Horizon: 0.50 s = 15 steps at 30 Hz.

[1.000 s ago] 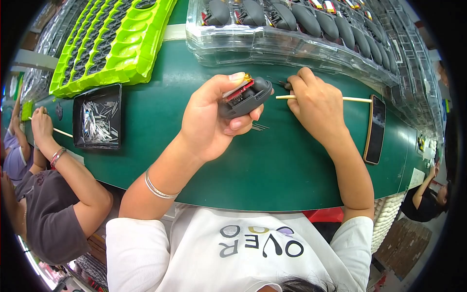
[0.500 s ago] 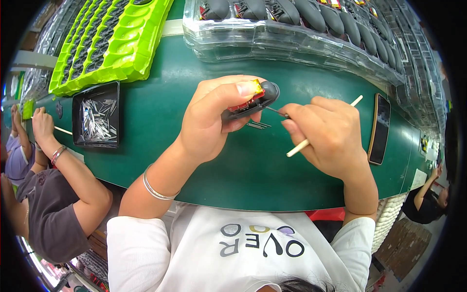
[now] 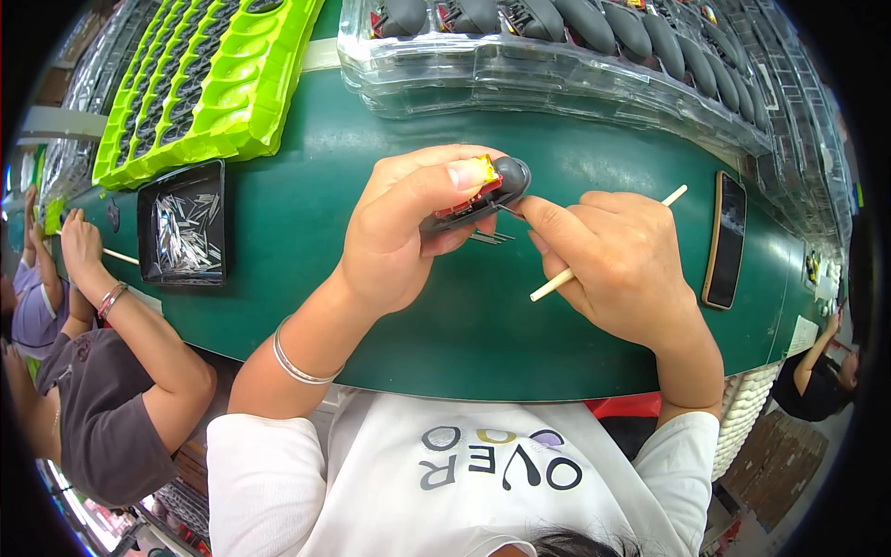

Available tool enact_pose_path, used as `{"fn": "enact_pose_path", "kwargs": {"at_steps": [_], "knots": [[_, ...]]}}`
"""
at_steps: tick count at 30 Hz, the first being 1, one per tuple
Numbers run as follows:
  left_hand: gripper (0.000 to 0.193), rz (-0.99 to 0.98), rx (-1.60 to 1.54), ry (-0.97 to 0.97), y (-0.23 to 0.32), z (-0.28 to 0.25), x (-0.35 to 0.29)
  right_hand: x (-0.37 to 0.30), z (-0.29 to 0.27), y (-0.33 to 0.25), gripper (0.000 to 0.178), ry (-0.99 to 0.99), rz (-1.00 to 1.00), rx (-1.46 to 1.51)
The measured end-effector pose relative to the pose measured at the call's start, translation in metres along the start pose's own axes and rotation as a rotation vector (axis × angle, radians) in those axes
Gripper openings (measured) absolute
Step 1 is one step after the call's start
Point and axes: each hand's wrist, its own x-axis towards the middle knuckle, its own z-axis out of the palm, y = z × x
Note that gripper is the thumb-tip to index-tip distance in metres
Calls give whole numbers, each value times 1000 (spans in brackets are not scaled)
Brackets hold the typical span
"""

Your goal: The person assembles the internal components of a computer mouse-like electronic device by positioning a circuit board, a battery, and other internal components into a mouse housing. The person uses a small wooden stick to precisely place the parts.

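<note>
My left hand [image 3: 394, 223] is closed around a dark grey oval shell [image 3: 511, 179] with a rounded end. Its thumb presses a small yellow-wrapped part [image 3: 486, 168] above a red circuit board [image 3: 475, 202] in the shell. My right hand [image 3: 613, 251] pinches a thin metal pin [image 3: 509, 212] between thumb and forefinger, its tip at the shell's lower edge; whether it is inside cannot be seen. Tucked through that same hand is a pale thin stick [image 3: 553, 285]. A few loose metal pins [image 3: 490, 238] lie on the green table just below the shell.
A black tray [image 3: 223, 223] of metal pins stands left, near a bright green tray [image 3: 264, 130] of dark parts. Stacked clear plastic trays [image 3: 548, 79] with grey shells line the back. A phone [image 3: 726, 241] lies right. A co-worker's arm [image 3: 139, 320] rests on the table at left.
My right hand has moved left and closer to the shell, bringing the pin up against its edge. My left hand and the shell have barely shifted.
</note>
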Motion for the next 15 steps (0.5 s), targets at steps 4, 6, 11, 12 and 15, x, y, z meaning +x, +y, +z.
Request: {"fn": "enact_pose_path", "kwargs": {"at_steps": [4, 6, 11, 12, 15], "knots": [[49, 10, 33, 14, 1, 2, -1, 0, 0, 1, 25, -22, 3, 42], [49, 4, 39, 9, 2, 3, -2, 0, -2, 1, 24, -28, 3, 72], [47, -13, 31, 6, -1, 2, -3, -1, 0, 3, 25, -17, -53, 49], [46, -15, 29, 5, -1, 2, -3, -2, 0, 3, 25, -18, -49, 49], [46, -25, 29, 9, -1, 3, -1, -2, 0, 4, 26, -5, -64, 32]]}}
